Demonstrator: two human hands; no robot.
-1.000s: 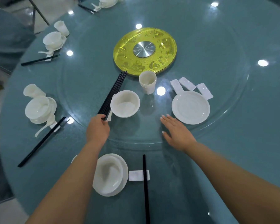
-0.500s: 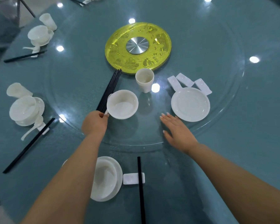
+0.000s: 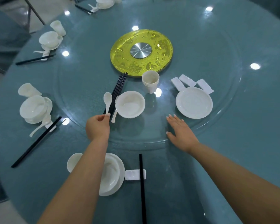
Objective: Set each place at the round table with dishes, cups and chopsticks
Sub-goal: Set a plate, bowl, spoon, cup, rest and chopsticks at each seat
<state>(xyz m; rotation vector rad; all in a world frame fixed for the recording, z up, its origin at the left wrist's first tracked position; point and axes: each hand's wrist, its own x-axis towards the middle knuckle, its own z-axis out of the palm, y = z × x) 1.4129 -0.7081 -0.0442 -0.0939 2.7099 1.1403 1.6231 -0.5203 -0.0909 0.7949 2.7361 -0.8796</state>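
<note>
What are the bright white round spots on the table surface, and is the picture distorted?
Head view: the spots, such as one beside the cup stack, are ceiling lights mirrored in the glossy table; wide-angle bending curves the edges; the centre is sharp.

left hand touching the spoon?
Touching. The head view shows the left hand pinching the handle end of the white spoon, thumb and fingertips closed on it.

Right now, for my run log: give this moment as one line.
left hand: pinches white spoon by handle | right hand: flat on glass turntable | near place: no spoon yet
</note>
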